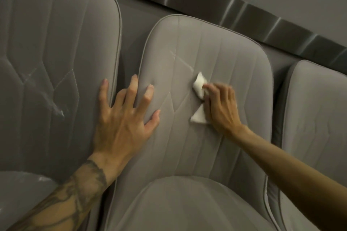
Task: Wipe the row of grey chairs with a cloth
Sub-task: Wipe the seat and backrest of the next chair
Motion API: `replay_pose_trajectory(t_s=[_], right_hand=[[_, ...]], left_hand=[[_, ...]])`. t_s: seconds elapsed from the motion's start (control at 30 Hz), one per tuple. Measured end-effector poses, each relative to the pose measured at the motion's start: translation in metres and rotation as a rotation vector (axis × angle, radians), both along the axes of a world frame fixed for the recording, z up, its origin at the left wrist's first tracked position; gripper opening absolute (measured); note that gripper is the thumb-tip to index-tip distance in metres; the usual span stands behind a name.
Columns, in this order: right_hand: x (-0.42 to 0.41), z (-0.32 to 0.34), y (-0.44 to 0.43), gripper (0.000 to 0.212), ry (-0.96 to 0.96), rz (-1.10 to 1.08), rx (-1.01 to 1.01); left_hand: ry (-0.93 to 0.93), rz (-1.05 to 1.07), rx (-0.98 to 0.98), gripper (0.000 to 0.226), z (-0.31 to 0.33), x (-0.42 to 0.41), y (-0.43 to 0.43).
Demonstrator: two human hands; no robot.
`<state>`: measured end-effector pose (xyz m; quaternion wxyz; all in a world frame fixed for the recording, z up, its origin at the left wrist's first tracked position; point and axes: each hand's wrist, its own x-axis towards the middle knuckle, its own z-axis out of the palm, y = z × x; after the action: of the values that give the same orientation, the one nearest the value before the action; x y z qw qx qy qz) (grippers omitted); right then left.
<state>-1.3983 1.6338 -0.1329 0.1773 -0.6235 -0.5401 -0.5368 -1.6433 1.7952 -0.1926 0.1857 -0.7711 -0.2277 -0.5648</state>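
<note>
Three grey padded chairs stand side by side against a wall. On the backrest of the middle chair [221,56] my right hand [221,107] presses a small white cloth [200,85] flat; its corners stick out above and below my fingers. My left hand [125,118] rests with spread fingers on the left edge of the same backrest, its fingertips reaching into the gap toward the left chair [56,43]. White smears mark the left chair's backrest. The right chair [317,110] is partly in view.
A brushed metal strip [244,17] runs along the grey wall behind the chairs. The middle chair's seat cushion [187,206] fills the bottom of the view. Narrow dark gaps separate the chairs.
</note>
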Motion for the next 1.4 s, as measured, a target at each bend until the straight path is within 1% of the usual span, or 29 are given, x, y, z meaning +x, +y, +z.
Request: replay_pose_trajectory(t_s=[0.07,0.13,0.2,0.23,0.27,0.33,0.37,0.4,0.43,0.47,0.57,0.63,0.67,0.7,0.8,0.83,0.87,0.9,0.97,1.03,1.1,1.2,1.23,1.27,1.3,1.4], right_hand=[[0.0,0.044,0.019,0.025,0.056,-0.006,0.159],[-0.005,0.086,0.043,0.025,0.156,0.002,0.331],[-0.016,0.095,0.059,0.028,0.225,0.057,0.394],[-0.02,0.085,0.061,0.032,0.233,0.094,0.352],[-0.024,0.066,0.057,0.038,0.211,0.125,0.259],[-0.026,0.028,0.04,0.047,0.097,0.146,0.017],[-0.022,0.017,0.031,0.047,0.029,0.126,-0.067],[-0.017,0.016,0.026,0.045,-0.026,0.1,-0.093],[-0.014,0.025,0.027,0.042,-0.043,0.082,-0.064],[-0.013,0.038,0.033,0.039,-0.023,0.074,0.006],[-0.021,0.095,0.066,0.029,0.08,0.09,0.268],[-0.033,0.113,0.084,0.027,0.123,0.13,0.36],[-0.039,0.106,0.089,0.027,0.134,0.152,0.363],[-0.044,0.091,0.09,0.029,0.126,0.171,0.325],[-0.053,0.033,0.068,0.031,0.023,0.224,0.042],[-0.05,0.03,0.06,0.031,-0.023,0.212,-0.012],[-0.045,0.04,0.057,0.03,-0.043,0.192,-0.014],[-0.04,0.058,0.059,0.029,-0.019,0.162,0.041],[-0.034,0.097,0.07,0.025,0.075,0.091,0.226],[-0.038,0.123,0.082,0.022,0.126,0.102,0.313],[-0.051,0.104,0.092,0.024,0.122,0.159,0.303],[-0.067,0.036,0.084,0.026,0.093,0.231,0.115],[-0.069,0.023,0.078,0.026,0.076,0.231,0.067],[-0.068,0.024,0.075,0.026,0.066,0.221,0.064],[-0.066,0.035,0.078,0.025,0.084,0.203,0.11],[-0.062,0.089,0.098,0.025,0.175,0.137,0.331]], left_hand=[[0.0,-0.003,-0.004,0.056,0.0,0.001,0.001],[0.0,0.003,-0.003,0.057,0.0,0.001,0.002],[0.007,0.007,0.0,0.058,0.0,0.001,0.002],[0.011,0.004,-0.001,0.058,0.0,0.001,0.003],[0.011,-0.001,-0.003,0.058,0.0,0.001,0.002],[0.01,-0.005,-0.009,0.057,0.001,0.001,0.001],[0.014,-0.009,-0.015,0.057,0.002,0.0,0.0],[0.019,-0.011,-0.018,0.057,0.002,0.0,-0.001],[0.022,-0.009,-0.017,0.057,0.002,-0.001,-0.001],[0.024,-0.008,-0.016,0.057,0.003,-0.001,-0.002],[0.035,-0.015,-0.026,0.057,0.004,-0.001,-0.002],[0.048,-0.008,-0.026,0.058,0.003,-0.001,-0.001],[0.053,-0.003,-0.025,0.058,0.002,-0.001,0.0],[0.053,-0.002,-0.027,0.058,0.002,-0.001,0.0],[0.042,-0.015,-0.038,0.057,0.003,-0.002,-0.002],[0.04,-0.026,-0.042,0.057,0.004,-0.002,-0.003],[0.037,-0.035,-0.042,0.056,0.005,-0.002,-0.002],[0.037,-0.042,-0.045,0.056,0.005,-0.003,-0.002],[0.05,-0.046,-0.054,0.056,0.006,-0.004,-0.003],[0.059,-0.055,-0.064,0.055,0.007,-0.005,-0.004],[0.067,-0.074,-0.072,0.055,0.009,-0.007,-0.004],[0.123,-0.076,-0.08,0.057,0.012,-0.013,-0.003],[0.154,-0.074,-0.076,0.058,0.012,-0.015,-0.002],[0.181,-0.075,-0.069,0.059,0.012,-0.017,0.0],[0.202,-0.076,-0.063,0.059,0.013,-0.019,0.003],[0.241,-0.083,-0.049,0.061,0.014,-0.024,0.008]])
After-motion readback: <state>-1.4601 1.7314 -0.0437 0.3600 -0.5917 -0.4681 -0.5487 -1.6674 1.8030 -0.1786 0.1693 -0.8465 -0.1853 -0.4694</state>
